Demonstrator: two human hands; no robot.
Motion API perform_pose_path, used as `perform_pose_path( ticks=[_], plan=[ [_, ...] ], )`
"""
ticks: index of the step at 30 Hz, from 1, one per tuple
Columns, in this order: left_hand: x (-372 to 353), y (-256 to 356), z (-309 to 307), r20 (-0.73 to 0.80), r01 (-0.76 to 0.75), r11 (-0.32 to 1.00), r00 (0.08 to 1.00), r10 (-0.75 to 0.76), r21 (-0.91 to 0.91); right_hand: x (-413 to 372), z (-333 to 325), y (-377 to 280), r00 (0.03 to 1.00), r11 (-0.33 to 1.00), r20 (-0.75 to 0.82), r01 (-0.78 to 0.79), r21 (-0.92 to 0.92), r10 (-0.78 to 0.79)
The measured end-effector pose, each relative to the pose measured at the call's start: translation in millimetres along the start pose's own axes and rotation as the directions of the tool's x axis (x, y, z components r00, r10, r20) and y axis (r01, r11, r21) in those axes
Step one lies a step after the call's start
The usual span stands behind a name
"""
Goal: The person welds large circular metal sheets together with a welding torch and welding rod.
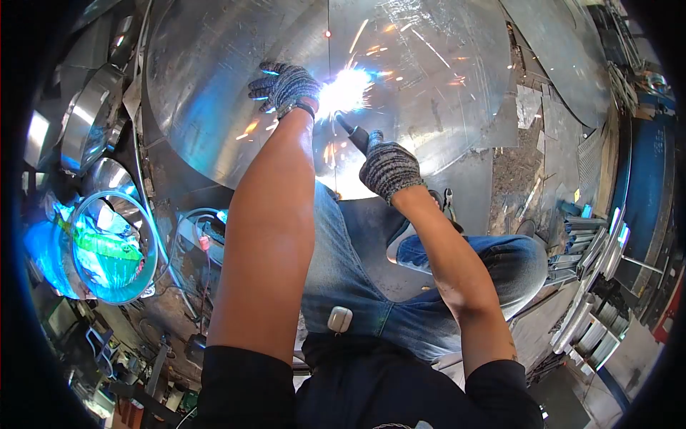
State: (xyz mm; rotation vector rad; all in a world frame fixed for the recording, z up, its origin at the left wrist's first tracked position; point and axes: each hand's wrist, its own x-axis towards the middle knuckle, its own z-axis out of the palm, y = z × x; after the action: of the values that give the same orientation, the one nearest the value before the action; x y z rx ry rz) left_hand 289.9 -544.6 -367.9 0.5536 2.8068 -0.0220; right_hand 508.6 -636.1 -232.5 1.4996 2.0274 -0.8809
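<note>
My right hand (390, 169), in a grey knitted glove, is closed around the handle of a welding torch (356, 136). The torch's bent neck points up and left to a blinding white arc, with sparks flying out. Beneath it lies a large round metal sheet (207, 100) with a straight seam running through its middle. My left hand (284, 87), gloved alike, rests on the sheet just left of the arc, fingers spread. Glare hides the torch tip and the spot under the arc.
Another metal sheet (564, 50) lies at the upper right. A blue bucket (118, 286) with a green and white bag stands at the left, near shiny metal rings (93, 118). Pliers (449, 202) lie by my right wrist. Metal bars (582, 250) are stacked at the right.
</note>
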Motion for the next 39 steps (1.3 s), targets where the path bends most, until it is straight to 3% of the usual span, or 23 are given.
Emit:
perform_pose_path(
  ticks=[1, 4, 5, 6, 7, 8, 9, 10, 13, 19, 25, 28, 36, 38, 39],
  plan=[
    [-0.9, -0.1, 0.2, 0.053, 0.016, 0.983, 0.999, -0.007, -0.182, -1.9, -1.3, -1.5, 1.000, 1.000, 0.014, 0.002, -0.005, -0.002],
    [-0.9, -1.3, 8.4, -0.007, 0.000, 0.979, 1.000, -0.002, -0.206, -3.8, 1.1, -3.5, 1.000, 1.000, -0.001, -0.001, -0.013, 0.001],
    [20.5, -32.9, 47.8, -0.007, 0.000, 0.978, 1.000, -0.001, -0.207, -5.1, 2.2, -4.7, 1.000, 1.000, -0.013, 0.006, -0.022, -0.006],
    [32.9, -25.0, 92.4, -0.453, -0.238, 0.808, 0.890, -0.041, -0.539, -5.9, 3.4, -5.6, 1.000, 1.000, -0.014, 0.007, -0.023, -0.007],
    [64.2, 3.6, 137.2, -0.751, -0.564, 0.526, 0.610, -0.254, -0.636, -6.7, 5.3, -6.3, 1.000, 1.000, -0.027, 0.013, -0.014, -0.013],
    [52.1, 0.8, 109.6, -0.751, -0.564, 0.527, 0.609, -0.254, -0.636, -7.7, 7.6, -6.4, 0.999, 1.000, -0.040, 0.019, -0.004, -0.019],
    [25.8, -3.2, 51.5, -0.401, -0.196, 0.841, 0.916, -0.027, -0.505, -7.9, 11.9, -5.3, 0.996, 0.999, -0.080, 0.047, -0.022, -0.049],
    [6.7, -5.0, 12.2, 0.111, 0.041, 0.995, 0.993, -0.030, -0.092, -5.3, 17.0, -3.3, 0.996, 0.999, -0.080, 0.048, -0.022, -0.050],
    [-5.9, -4.6, -1.7, 0.024, -0.009, 0.974, 1.000, 0.015, -0.227, -0.9, 27.9, 0.1, 0.992, 0.997, -0.112, 0.056, -0.048, -0.061],
    [-19.9, -4.3, -20.3, 0.053, -0.035, 0.987, 0.998, 0.044, -0.156, -0.6, 36.5, -0.1, 0.989, 0.991, -0.122, 0.065, -0.116, -0.079],
    [-4.4, -0.5, 5.4, 0.014, 0.015, 0.987, 1.000, -0.013, -0.159, 0.6, 35.9, 3.8, 0.990, 0.988, -0.111, 0.076, -0.138, -0.091],
    [-45.4, -6.2, -67.8, 0.156, -0.060, 0.997, 0.986, 0.066, -0.047, -2.1, 43.5, 9.0, 0.984, 0.986, -0.132, 0.099, -0.137, -0.118],
    [-49.7, -11.6, -62.4, 0.160, -0.106, 0.990, 0.980, 0.121, -0.097, -16.4, 70.6, 28.1, 0.996, 0.986, 0.011, 0.092, -0.138, -0.092],
    [-46.2, -11.9, -51.3, 0.082, -0.105, 0.985, 0.990, 0.118, -0.139, -24.3, 71.4, 30.7, 0.994, 0.990, 0.070, 0.094, -0.102, -0.087],
    [-41.2, -11.9, -47.4, 0.082, -0.117, 0.989, 0.989, 0.124, -0.085, -25.1, 82.8, 35.3, 0.994, 0.989, 0.017, 0.106, -0.099, -0.105]
  ],
)
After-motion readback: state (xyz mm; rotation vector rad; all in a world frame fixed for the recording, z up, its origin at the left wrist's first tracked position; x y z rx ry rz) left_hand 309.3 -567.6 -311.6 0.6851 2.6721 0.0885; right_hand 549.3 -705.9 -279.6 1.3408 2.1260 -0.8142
